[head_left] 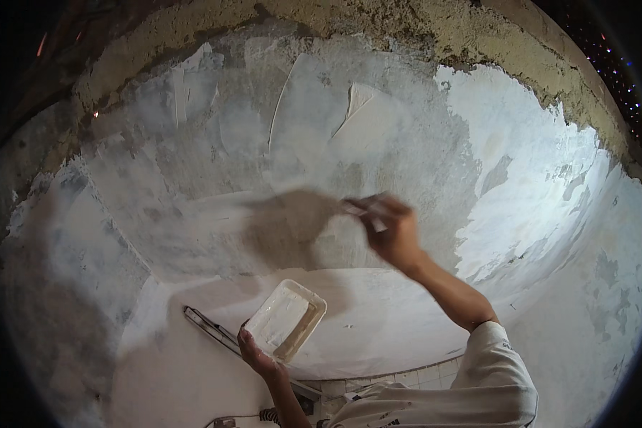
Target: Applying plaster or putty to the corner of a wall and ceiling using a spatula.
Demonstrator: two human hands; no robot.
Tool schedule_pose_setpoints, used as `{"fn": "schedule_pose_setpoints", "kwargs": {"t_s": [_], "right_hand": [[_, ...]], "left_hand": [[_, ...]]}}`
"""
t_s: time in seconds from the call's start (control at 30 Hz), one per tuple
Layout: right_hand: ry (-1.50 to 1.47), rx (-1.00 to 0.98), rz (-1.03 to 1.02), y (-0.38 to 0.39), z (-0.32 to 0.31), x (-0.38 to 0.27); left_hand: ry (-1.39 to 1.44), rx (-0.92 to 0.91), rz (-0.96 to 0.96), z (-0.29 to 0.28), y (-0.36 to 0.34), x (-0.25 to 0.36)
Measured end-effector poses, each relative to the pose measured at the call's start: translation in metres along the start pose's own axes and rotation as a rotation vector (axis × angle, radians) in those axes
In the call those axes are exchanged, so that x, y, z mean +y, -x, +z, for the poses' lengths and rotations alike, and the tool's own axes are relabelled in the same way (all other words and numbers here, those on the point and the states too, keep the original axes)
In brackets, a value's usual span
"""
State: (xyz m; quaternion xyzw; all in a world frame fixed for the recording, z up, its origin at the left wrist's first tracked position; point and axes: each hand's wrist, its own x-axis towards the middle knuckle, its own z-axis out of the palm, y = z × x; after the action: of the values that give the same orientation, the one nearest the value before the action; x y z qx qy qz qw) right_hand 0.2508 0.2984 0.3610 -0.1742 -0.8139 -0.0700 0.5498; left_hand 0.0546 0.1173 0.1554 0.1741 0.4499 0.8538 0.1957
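Tray [301, 335] in L hand [259, 357], long axis up-right (approx. diag.)

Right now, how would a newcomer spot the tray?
Find the big patchy grey wall. Left of centre, low in view, the person's left hand holds the tray. It is pale and rectangular with a raised rim, unlike the long thin bar beside it.

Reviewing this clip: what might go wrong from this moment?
The tray tips at a slant in the left hand, so the white paste inside might slide or drip.
The shadow falls on the wall beside the right hand, so uneven spots there could be missed.
The raised ridge higher up may harden if left unsmoothed.
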Motion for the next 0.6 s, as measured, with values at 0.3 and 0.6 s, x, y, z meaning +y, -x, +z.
{"fn": "schedule_pose_setpoints", "kwargs": {"t_s": [0.3,0.6], "right_hand": [[0.746,0.421,-0.100,-0.062,-0.073,0.091],[0.450,0.574,0.018,-0.046,-0.134,0.057]], "left_hand": [[-0.016,0.011,-0.013,0.012,-0.010,-0.014],[-0.025,-0.070,0.068,0.029,-0.008,-0.024]]}}
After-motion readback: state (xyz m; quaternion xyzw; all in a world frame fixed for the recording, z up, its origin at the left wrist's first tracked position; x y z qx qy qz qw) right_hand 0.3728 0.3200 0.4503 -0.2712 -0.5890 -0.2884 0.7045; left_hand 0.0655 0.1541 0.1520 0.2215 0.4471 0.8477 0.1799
